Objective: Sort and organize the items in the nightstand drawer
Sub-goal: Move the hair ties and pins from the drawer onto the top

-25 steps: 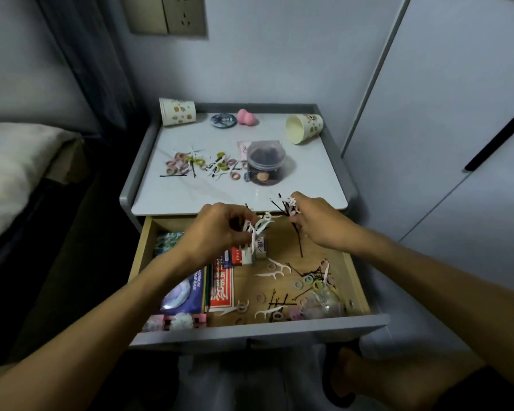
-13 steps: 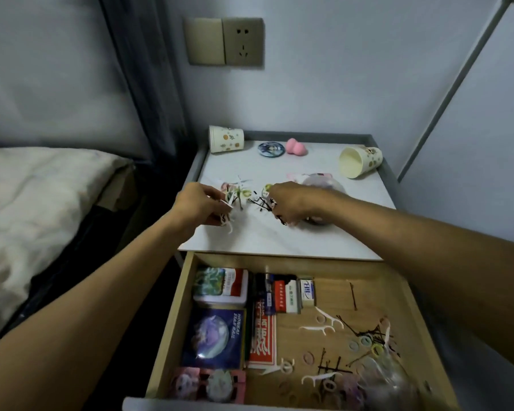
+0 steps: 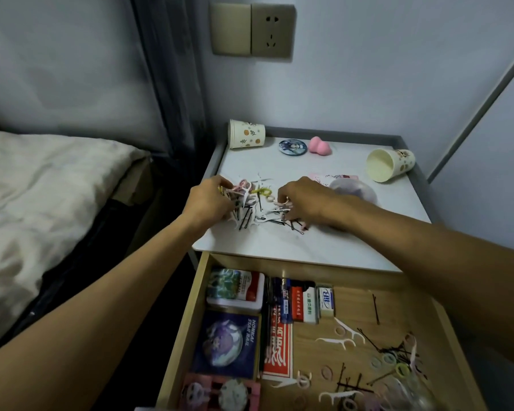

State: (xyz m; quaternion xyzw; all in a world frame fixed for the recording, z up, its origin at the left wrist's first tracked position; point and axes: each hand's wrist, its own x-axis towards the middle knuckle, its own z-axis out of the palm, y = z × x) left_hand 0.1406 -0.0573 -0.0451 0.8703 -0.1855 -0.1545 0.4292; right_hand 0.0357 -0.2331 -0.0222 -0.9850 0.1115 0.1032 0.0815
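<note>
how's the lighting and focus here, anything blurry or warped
Head view: dim, cool light; wide-angle lens makes the wardrobe edge lean; the pile of picks and pins between left hand and right hand is soft; the drawer blurs toward its near right corner.

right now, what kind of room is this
Most likely a bedroom: a bed with pale rumpled bedding lies on the left, a nightstand stands beside it with its wooden drawer pulled open, and a wall socket sits above.
</note>
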